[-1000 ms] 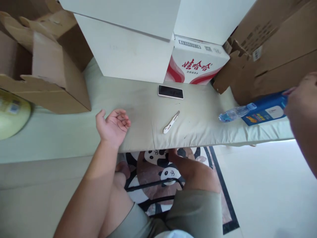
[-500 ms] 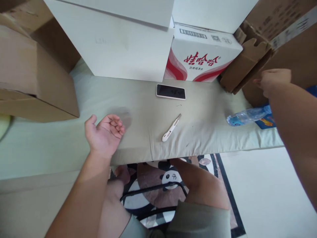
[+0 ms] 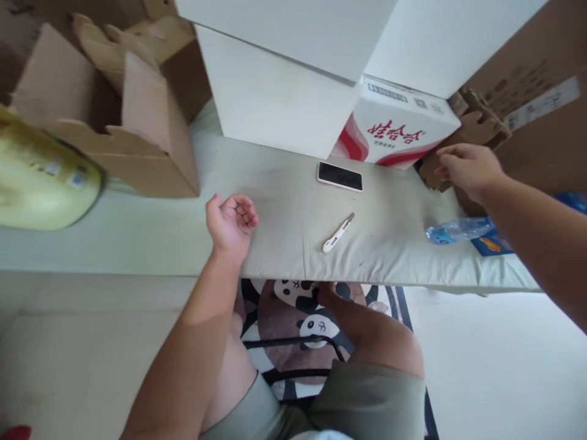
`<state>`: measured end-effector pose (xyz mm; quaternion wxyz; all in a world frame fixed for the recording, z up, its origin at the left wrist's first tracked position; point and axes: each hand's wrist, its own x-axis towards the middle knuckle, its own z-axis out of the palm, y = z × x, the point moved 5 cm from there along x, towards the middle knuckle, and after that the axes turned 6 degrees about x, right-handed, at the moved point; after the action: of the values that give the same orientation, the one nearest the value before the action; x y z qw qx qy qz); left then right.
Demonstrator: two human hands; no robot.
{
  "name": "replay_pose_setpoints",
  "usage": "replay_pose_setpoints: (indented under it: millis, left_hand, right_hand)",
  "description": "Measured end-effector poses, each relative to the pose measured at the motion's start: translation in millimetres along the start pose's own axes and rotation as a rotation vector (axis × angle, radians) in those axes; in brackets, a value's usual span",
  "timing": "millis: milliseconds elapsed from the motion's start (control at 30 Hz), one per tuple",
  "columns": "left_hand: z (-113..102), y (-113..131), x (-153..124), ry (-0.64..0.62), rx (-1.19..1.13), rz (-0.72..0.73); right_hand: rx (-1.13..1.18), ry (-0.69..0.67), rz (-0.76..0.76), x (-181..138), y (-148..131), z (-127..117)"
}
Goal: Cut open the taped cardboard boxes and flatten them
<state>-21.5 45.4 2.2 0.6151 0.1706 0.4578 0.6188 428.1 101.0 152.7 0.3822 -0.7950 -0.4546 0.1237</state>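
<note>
My left hand [image 3: 230, 224] rests palm up on the pale cushion [image 3: 284, 208], fingers loosely curled, nothing in it. A white utility knife [image 3: 338, 233] lies on the cushion to its right, and a dark phone [image 3: 340, 176] lies face up beyond that. My right hand [image 3: 465, 168] reaches across at the right, fingers bent, touching the torn flap of a brown cardboard box [image 3: 477, 125]. Whether it grips the flap I cannot tell. A plastic water bottle [image 3: 457, 230] lies on its side under my right forearm, beside a blue packet [image 3: 493, 243].
A white box with red lettering [image 3: 394, 131] and large white boxes [image 3: 284, 98] stand at the back. An open cardboard box [image 3: 128, 122] and a yellow-green object [image 3: 41, 186] are at the left. My knees and a panda-print rug [image 3: 298, 305] are below the cushion edge.
My right hand has moved left from the blue packet to the cardboard flap. My left hand stays in place, its fingers curling in a little. My head has turned, shifting the view.
</note>
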Motion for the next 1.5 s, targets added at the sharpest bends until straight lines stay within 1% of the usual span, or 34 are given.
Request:
replay_pose_setpoints:
  millis: [100,200,267,300,333,400,467,567,633,700,767,800,867,900,933,1000,1067,1133,1167,1233,1267,1300,1367,1400,1433,1500]
  left_hand:
    - [-11,11,-6,0.038,-0.047,0.027]
    - [-23,22,-8,0.054,-0.097,0.056]
    - [-30,29,-7,0.054,-0.119,0.08]
    - [-33,32,-5,0.059,-0.129,0.089]
    - [-36,35,-4,0.064,-0.137,0.099]
    - [-42,41,-2,0.085,-0.157,0.121]
    - [-48,46,-1,0.102,-0.172,0.138]
    - [-54,52,-1,0.113,-0.18,0.148]
    - [-58,55,-2,0.122,-0.18,0.154]
    - [-62,58,-4,0.145,-0.176,0.155]
    - [-67,60,-5,0.189,-0.172,0.158]
    - [-70,62,-7,0.231,-0.176,0.173]
    - [-81,69,-10,0.382,-0.212,0.256]
    - [-88,73,-12,0.476,-0.244,0.31]
    - [-96,78,-15,0.568,-0.278,0.366]
    - [-109,84,-16,0.682,-0.341,0.434]
    - [-119,88,-13,0.692,-0.345,0.472]
    - [-123,87,-7,0.652,-0.296,0.498]
    - [-122,85,-3,0.611,-0.252,0.515]
    - [-113,81,4,0.473,-0.142,0.556]
    - [-105,77,8,0.377,-0.089,0.569]
    - [-95,74,11,0.278,-0.046,0.578]
    - [-75,66,15,0.111,0.013,0.602]
    - [-67,63,16,0.065,0.032,0.626]
    - [-61,61,17,0.044,0.049,0.658]
    - [-54,55,19,0.04,0.112,0.695]
  right_hand:
    - [-0.011,-0.266,-0.089,-39,-47,60]
    - [-0.009,-0.503,-0.229,-88,-96,130]
    - [0.003,-0.626,-0.327,-123,-131,177]
    - [0.014,-0.677,-0.393,-141,-149,200]
    - [0.014,-0.733,-0.515,-160,-169,221]
    - [0.055,-0.798,-0.733,-196,-208,255]
    - [0.067,-0.778,-0.867,-223,-241,278]
    - [0.024,-0.727,-0.966,-249,-274,300]
    - [-0.026,-0.715,-0.984,-259,-282,309]
    - [-0.04,-0.717,-0.974,-261,-280,317]
    - [0.018,-0.699,-0.97,-258,-271,321]
    - [0.067,-0.677,-0.974,-255,-265,320]
    - [0.173,-0.622,-0.968,-247,-251,313]
    - [0.224,-0.595,-0.954,-242,-241,305]
    - [0.269,-0.575,-0.932,-238,-231,294]
    - [0.346,-0.534,-0.884,-231,-205,264]
    - [0.395,-0.497,-0.88,-230,-175,222]
    - [0.409,-0.476,-0.938,-232,-140,177]
    - [0.387,-0.492,-0.954,-234,-121,157]
    - [0.349,-0.522,-0.959,-237,-84,127]
    - [0.341,-0.528,-0.946,-238,-68,117]
    - [0.334,-0.528,-0.935,-240,-55,110]
    - [0.337,-0.516,-0.899,-244,-36,106]
    - [0.351,-0.51,-0.88,-246,-31,107]
    - [0.379,-0.505,-0.856,-247,-27,110]
    - [0.461,-0.481,-0.788,-246,-21,117]
